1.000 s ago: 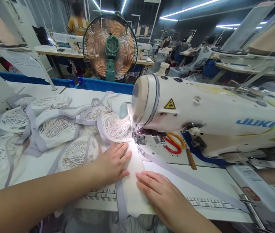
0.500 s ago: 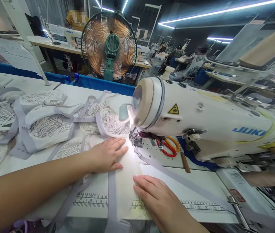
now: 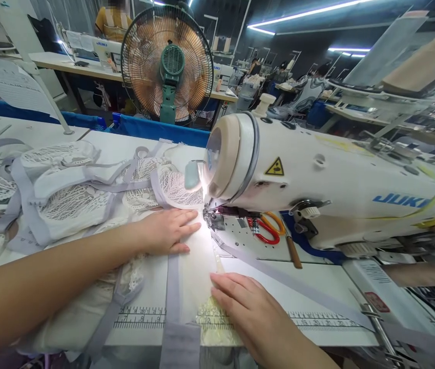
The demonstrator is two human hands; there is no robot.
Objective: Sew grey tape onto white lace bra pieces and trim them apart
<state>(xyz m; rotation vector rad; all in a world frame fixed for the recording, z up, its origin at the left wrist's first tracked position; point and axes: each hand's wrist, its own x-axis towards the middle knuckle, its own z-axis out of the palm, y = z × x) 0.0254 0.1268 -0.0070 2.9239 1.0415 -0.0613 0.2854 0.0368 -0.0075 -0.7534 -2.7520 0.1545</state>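
My left hand [image 3: 169, 231] lies flat with fingers apart on a white fabric panel [image 3: 192, 287], its fingertips just left of the presser foot [image 3: 210, 218]. My right hand [image 3: 250, 305] rests lower down, fingers stretched out over the panel's right edge and some yellowish lace [image 3: 215, 320]. A lace bra cup [image 3: 177, 187] edged in grey lies beyond my left hand, beside the lit needle area of the sewing machine [image 3: 290, 169]. Grey elastic tape [image 3: 278, 274] runs from the right toward the presser foot. The needle itself is lost in glare.
Several lace bra pieces [image 3: 75, 202] are heaped at left, partly under my left arm. Red-handled scissors [image 3: 269, 236] and a wooden-handled tool [image 3: 293, 251] lie beneath the machine arm. A printed ruler [image 3: 140, 318] runs along the table's front. A large fan [image 3: 144, 77] stands behind.
The white panel has slid a little forward toward the presser foot, bringing more of its grey lower band onto the table. Both hands stay spread on it. The view has shifted slightly.
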